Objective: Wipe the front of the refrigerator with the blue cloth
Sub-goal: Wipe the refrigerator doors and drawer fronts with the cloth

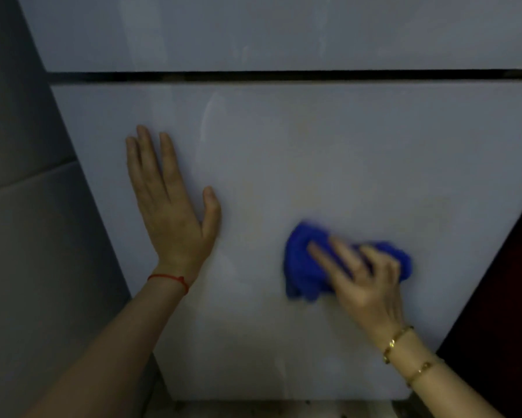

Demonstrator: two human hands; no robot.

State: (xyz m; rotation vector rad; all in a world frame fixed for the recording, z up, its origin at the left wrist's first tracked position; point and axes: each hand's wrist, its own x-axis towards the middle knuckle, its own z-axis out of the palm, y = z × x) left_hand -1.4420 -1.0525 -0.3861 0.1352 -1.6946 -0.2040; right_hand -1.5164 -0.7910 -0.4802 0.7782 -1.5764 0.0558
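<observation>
The refrigerator's pale grey lower door (329, 152) fills most of the head view, with a dark horizontal gap above it and the upper door (253, 31) beyond. A bunched blue cloth (302, 260) is pressed against the lower door at right of centre. My right hand (362, 279) lies on the cloth with fingers spread over it, slightly blurred. My left hand (169, 203) rests flat on the door to the left, fingers together and pointing up, holding nothing. A red string circles the left wrist; gold bracelets circle the right.
A grey tiled wall (27, 206) runs along the refrigerator's left side. A dark surface (501, 297) borders the door's right edge. A strip of floor (283, 408) shows under the door's bottom edge.
</observation>
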